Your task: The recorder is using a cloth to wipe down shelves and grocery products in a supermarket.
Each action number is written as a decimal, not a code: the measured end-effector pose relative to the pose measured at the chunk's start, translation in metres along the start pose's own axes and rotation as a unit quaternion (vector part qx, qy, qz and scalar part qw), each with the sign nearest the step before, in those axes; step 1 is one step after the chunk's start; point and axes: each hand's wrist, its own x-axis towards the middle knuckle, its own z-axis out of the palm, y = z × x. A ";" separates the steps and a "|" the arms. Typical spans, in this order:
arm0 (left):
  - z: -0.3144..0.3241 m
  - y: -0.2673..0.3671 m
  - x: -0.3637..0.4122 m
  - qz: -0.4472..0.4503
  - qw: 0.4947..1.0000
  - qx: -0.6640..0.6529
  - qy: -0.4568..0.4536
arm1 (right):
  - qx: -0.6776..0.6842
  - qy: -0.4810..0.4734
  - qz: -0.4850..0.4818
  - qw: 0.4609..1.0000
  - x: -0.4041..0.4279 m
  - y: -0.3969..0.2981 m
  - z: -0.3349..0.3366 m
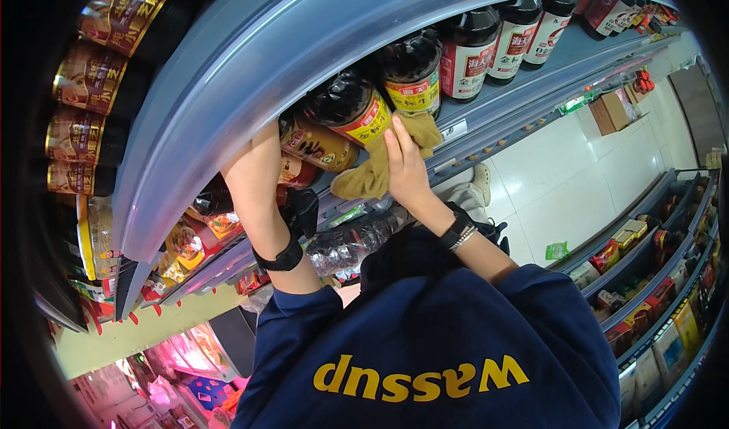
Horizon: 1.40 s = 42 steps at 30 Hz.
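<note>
My right hand (pixel 409 170) holds an olive-brown cloth (pixel 364 173), its fingers lying over it. The cloth bunches at the shelf's front edge, against the lower part of a dark soy sauce bottle (pixel 356 110) with a yellow and red label. That bottle leans over beside a similar yellow-labelled bottle (pixel 413 79). Left of it is a bottle with a brown-gold label (pixel 322 141). My left forearm (pixel 259 195) reaches in beneath the upper shelf (pixel 239 59), whose edge hides the left hand. What that hand touches cannot be seen.
Red- and white-labelled bottles (pixel 470 59) continue to the right. Brown-labelled jars (pixel 77 136) stand on the upper shelf. Wrapped bottles (pixel 353 241) sit below. Across the tiled floor (pixel 569 167) are another stocked shelf rack (pixel 638 281) and a cardboard box (pixel 608 113).
</note>
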 end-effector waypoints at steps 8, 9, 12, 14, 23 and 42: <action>-0.004 0.012 0.000 -0.025 0.995 0.077 -0.060 | 0.125 -0.001 0.013 0.992 0.026 0.002 -0.060; -0.004 0.017 0.000 -0.036 0.993 0.090 -0.069 | 0.120 0.056 -0.010 0.991 0.036 -0.002 -0.066; 0.000 0.036 0.001 0.040 0.986 0.128 -0.094 | 0.071 0.129 -0.079 0.986 0.092 -0.008 -0.084; 0.003 0.049 0.006 0.064 0.981 0.146 -0.107 | 0.070 0.184 -0.111 0.974 0.130 -0.014 -0.082; 0.023 0.057 0.016 0.206 0.958 0.170 -0.105 | 0.007 0.173 -0.055 0.983 0.160 -0.011 -0.040; 0.032 0.054 0.012 0.166 0.978 0.107 -0.070 | -0.087 -0.111 0.113 0.983 0.016 0.030 -0.063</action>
